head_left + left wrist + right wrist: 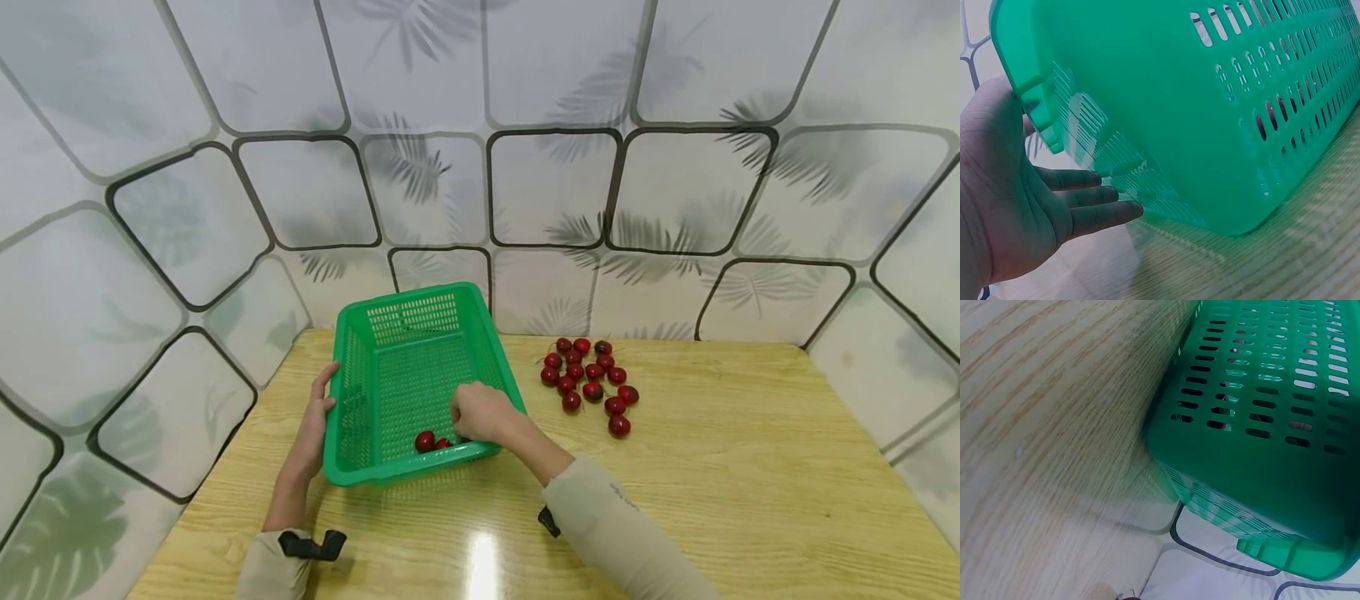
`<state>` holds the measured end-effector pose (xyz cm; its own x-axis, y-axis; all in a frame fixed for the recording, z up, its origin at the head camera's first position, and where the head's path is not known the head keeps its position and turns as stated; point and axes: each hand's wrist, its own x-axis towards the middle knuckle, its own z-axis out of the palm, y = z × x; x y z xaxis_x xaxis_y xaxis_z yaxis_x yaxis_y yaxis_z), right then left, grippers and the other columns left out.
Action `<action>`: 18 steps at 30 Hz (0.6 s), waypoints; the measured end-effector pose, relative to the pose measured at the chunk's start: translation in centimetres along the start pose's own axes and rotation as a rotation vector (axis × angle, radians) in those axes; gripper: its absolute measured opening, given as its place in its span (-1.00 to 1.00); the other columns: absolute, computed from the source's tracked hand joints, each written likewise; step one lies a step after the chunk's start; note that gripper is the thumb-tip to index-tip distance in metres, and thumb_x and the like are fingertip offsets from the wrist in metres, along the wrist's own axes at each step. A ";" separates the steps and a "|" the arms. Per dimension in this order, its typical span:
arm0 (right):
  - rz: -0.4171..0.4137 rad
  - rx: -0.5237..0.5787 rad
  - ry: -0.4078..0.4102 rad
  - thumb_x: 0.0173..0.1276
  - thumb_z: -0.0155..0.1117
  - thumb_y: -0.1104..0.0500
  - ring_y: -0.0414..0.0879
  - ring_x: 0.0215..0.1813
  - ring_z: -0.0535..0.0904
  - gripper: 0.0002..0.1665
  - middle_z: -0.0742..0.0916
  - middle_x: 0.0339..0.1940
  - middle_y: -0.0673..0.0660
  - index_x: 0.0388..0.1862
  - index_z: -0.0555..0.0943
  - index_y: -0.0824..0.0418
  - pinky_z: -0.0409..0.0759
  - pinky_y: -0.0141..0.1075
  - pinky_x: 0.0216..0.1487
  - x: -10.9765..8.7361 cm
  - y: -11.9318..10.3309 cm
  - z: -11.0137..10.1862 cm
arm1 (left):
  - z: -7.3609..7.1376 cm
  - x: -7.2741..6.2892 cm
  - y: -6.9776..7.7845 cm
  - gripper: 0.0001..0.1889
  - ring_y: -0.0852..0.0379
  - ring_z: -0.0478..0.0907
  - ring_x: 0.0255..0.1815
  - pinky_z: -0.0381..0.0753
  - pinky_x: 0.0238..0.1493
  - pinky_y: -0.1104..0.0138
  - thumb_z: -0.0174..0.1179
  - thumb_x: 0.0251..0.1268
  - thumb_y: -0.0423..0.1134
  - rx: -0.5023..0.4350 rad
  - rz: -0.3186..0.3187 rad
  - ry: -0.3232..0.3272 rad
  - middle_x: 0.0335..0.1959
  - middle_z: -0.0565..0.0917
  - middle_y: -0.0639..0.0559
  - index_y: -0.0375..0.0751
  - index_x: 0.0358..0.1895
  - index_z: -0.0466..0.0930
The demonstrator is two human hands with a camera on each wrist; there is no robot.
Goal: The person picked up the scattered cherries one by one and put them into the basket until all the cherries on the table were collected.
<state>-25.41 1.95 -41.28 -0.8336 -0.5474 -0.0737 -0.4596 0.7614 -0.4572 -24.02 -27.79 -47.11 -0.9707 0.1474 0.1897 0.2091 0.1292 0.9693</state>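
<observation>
A green plastic basket [423,367] with slotted walls sits on the table, its near end toward me. My left hand [309,429] is at its left side. In the left wrist view, straight fingers [1107,215] lie along the outer wall below the rim. My right hand [486,411] reaches over the near right corner into the basket, knuckles up and fingers bent downward. Its fingertips are hidden, so I cannot tell whether it holds anything. Dark red cherries [425,442] lie on the basket floor just left of that hand.
To the right of the basket, several more cherries [573,372], some with stems, lie in a loose group on the wooden table [735,450]. A patterned backdrop [551,187] rises behind the table and along both sides.
</observation>
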 end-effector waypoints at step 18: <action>-0.020 0.031 0.077 0.30 0.23 0.32 -0.23 -0.58 0.41 -0.73 0.59 -0.73 -0.10 -0.59 0.72 0.18 0.40 -0.35 -0.55 -0.1 0.0 0.0 | 0.0 0.0 0.0 -0.42 -0.02 0.08 0.31 0.33 0.05 0.49 -0.44 0.66 -0.10 0.000 -0.002 0.002 0.60 -0.28 -0.19 -0.09 0.62 -0.27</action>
<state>-25.29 1.99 -41.31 -0.8459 -0.5333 0.0034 -0.4676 0.7387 -0.4854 -23.98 -27.81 -47.15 -0.9713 0.1452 0.1884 0.2075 0.1294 0.9696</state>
